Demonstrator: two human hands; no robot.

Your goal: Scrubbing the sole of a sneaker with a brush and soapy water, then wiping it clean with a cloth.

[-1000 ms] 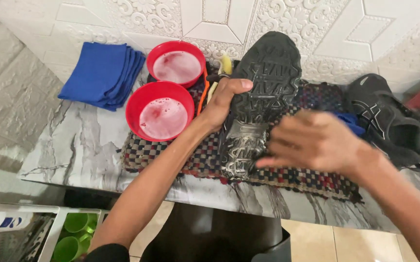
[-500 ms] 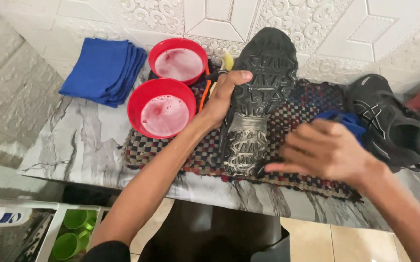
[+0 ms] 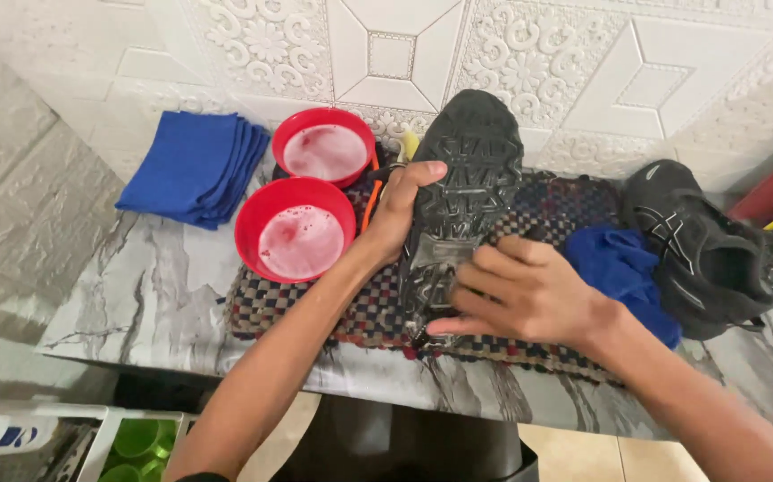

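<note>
A black shoe (image 3: 471, 161) stands sole-up on a checked woven mat (image 3: 565, 201). My left hand (image 3: 400, 210) grips its left side near the middle of the sole. Lower down, my right hand (image 3: 520, 290) lies over the heel end, fingers across the tread and thumb under the edge. A crumpled blue cloth (image 3: 623, 268) lies on the mat just right of that hand, apart from it. The second black shoe (image 3: 699, 250) rests upright at the far right.
Two red bowls of pinkish foamy liquid, the near bowl (image 3: 295, 230) and the far bowl (image 3: 324, 147), stand left of the shoe. Folded blue cloths (image 3: 195, 165) lie at the back left of the marble counter (image 3: 154, 277). Green cups (image 3: 137, 442) sit in a rack below.
My right hand has moved left onto the shoe's heel. The blue cloth, which was behind that hand, now lies in full view on the mat. The view has shifted slightly.
</note>
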